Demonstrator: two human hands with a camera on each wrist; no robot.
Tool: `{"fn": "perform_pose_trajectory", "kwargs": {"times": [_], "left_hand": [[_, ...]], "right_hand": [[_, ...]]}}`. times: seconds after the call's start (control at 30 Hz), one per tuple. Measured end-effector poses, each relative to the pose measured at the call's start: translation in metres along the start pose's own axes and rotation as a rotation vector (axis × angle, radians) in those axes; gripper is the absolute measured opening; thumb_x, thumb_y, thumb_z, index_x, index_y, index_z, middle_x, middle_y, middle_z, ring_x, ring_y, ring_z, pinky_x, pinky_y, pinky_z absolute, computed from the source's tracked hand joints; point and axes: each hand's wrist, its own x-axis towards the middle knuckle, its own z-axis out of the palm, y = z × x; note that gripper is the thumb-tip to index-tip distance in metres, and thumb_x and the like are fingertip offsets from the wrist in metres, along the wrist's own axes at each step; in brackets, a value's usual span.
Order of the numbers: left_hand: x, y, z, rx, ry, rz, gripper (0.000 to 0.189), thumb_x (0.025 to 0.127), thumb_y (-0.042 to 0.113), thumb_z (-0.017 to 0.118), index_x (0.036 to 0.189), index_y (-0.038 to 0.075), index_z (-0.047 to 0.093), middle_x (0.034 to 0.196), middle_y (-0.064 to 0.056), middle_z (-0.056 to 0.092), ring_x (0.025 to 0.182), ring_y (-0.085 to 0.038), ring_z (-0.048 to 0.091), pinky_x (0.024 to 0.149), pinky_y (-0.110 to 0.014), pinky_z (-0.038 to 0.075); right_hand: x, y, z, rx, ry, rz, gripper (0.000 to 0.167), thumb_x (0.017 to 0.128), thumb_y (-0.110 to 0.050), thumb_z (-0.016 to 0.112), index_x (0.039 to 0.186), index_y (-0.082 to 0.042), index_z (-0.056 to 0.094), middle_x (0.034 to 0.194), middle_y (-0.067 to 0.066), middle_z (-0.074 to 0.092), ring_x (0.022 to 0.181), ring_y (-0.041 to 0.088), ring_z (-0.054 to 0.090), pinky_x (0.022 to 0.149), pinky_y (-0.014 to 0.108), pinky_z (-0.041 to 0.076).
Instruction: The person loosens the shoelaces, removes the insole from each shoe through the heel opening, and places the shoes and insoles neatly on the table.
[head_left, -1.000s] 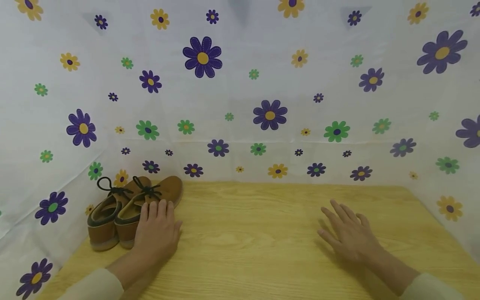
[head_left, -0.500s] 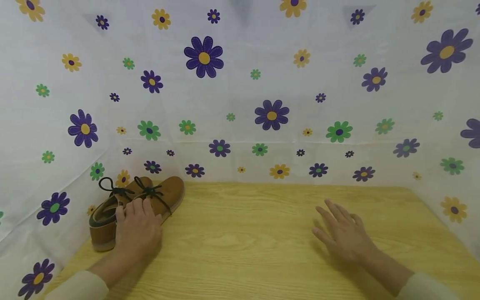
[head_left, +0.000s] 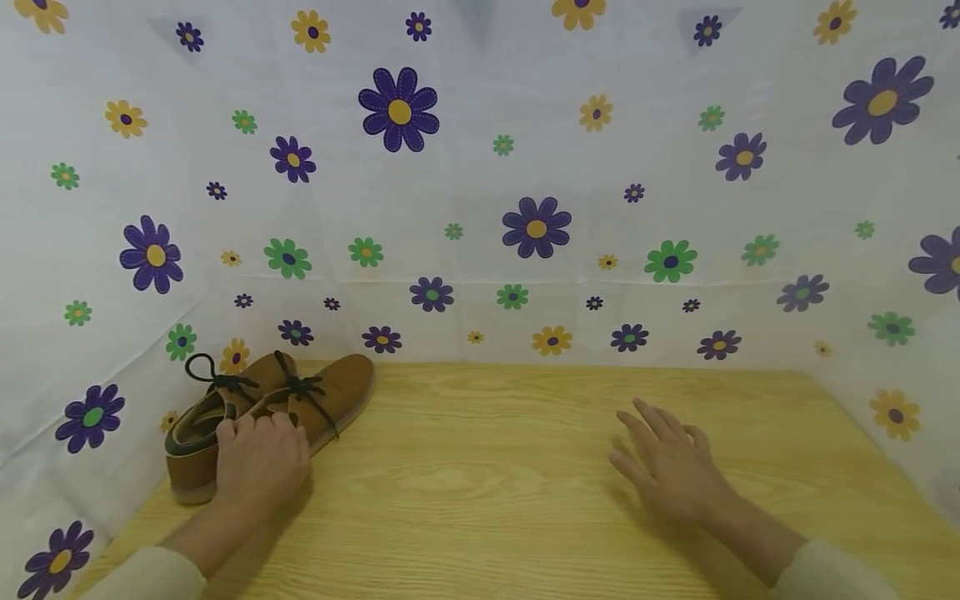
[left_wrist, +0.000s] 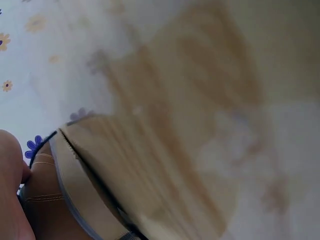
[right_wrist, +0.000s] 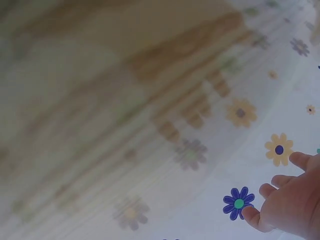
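Observation:
Two brown lace-up shoes with dark laces stand side by side at the left, toes pointing away. My left hand (head_left: 262,458) grips the right-hand brown shoe (head_left: 348,387) near its opening, fingertips bent over the edge. That hand hides the shoe's heel. In the left wrist view, the hand (left_wrist: 11,192) is beside the brown upper of a shoe (left_wrist: 45,192). The other brown shoe (head_left: 191,475) sits just left of it, partly behind my hand. On the right, my right hand (head_left: 667,467) has its fingers spread and holds nothing; the right wrist view shows this hand (right_wrist: 292,205) too.
A light wood-grain table (head_left: 480,467) spans the lower head view. White cloth (head_left: 465,183) printed with purple, yellow and green flowers rises behind it and on both sides. The left shoe lies near the table's left edge.
My left hand has moved left from the right-hand shoe's side onto its opening, and its fingers have curled. That shoe's toe has shifted slightly rightward. My right hand has drifted slightly left.

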Motion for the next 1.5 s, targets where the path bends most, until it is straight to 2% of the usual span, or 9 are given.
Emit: {"fn": "perform_pose_trajectory", "kwargs": {"times": [0.2,0.5,0.63,0.87,1.07,1.33,1.5], "left_hand": [[-0.002,-0.001,0.005,-0.002,0.055,0.044,0.041,0.094,0.022,0.052,0.062,0.002,0.038,0.058,-0.014,0.04,0.065,-0.041,0.05,0.071,-0.056,0.036],[-0.003,0.0,0.002,-0.004,0.034,0.043,0.038,0.095,0.022,0.05,0.064,0.001,0.04,0.059,-0.014,0.042,0.067,-0.04,0.05,0.072,-0.055,0.035],[-0.005,0.002,0.004,-0.009,0.04,0.069,0.038,0.094,0.022,0.05,0.063,0.002,0.04,0.058,-0.01,0.04,0.064,-0.037,0.048,0.07,-0.054,0.036],[-0.006,0.01,0.005,-0.048,0.038,0.102,0.035,0.095,0.022,0.05,0.066,0.004,0.044,0.06,-0.008,0.044,0.068,-0.035,0.049,0.073,-0.052,0.034],[-0.007,0.014,0.003,-0.05,0.058,0.119,0.034,0.094,0.023,0.051,0.066,0.005,0.044,0.06,-0.007,0.045,0.068,-0.034,0.052,0.077,-0.053,0.037],[-0.006,0.025,-0.002,-0.056,0.018,0.142,0.032,0.096,0.024,0.05,0.072,0.003,0.05,0.063,-0.008,0.05,0.073,-0.036,0.054,0.079,-0.053,0.037],[-0.006,0.033,-0.005,-0.075,0.038,0.163,0.03,0.095,0.024,0.051,0.073,0.002,0.052,0.062,-0.008,0.049,0.072,-0.036,0.054,0.08,-0.053,0.037]], "right_hand": [[0.003,-0.007,0.001,0.009,0.011,-0.002,0.06,0.101,-0.049,0.051,0.148,-0.012,0.047,0.159,0.016,0.034,0.143,0.041,0.035,0.103,0.071,0.029],[0.008,-0.017,0.004,0.0,0.023,-0.041,0.061,0.101,-0.051,0.049,0.148,-0.013,0.048,0.159,0.015,0.035,0.142,0.04,0.038,0.104,0.07,0.03],[0.01,-0.021,0.006,0.006,0.012,-0.047,0.062,0.101,-0.052,0.048,0.148,-0.013,0.047,0.16,0.015,0.034,0.143,0.04,0.037,0.105,0.07,0.029],[0.013,-0.026,0.009,0.018,0.019,-0.055,0.062,0.1,-0.052,0.048,0.148,-0.013,0.048,0.159,0.015,0.035,0.142,0.04,0.037,0.105,0.07,0.029],[0.015,-0.032,0.011,0.036,0.012,-0.068,0.062,0.101,-0.053,0.046,0.148,-0.013,0.048,0.159,0.015,0.034,0.143,0.04,0.036,0.104,0.071,0.029],[0.02,-0.041,0.014,0.044,0.012,-0.086,0.061,0.1,-0.051,0.05,0.148,-0.013,0.048,0.159,0.015,0.035,0.143,0.039,0.037,0.104,0.072,0.029],[0.024,-0.046,0.017,0.048,0.002,-0.095,0.061,0.1,-0.053,0.049,0.148,-0.015,0.048,0.16,0.013,0.034,0.144,0.037,0.036,0.104,0.071,0.029]]}}
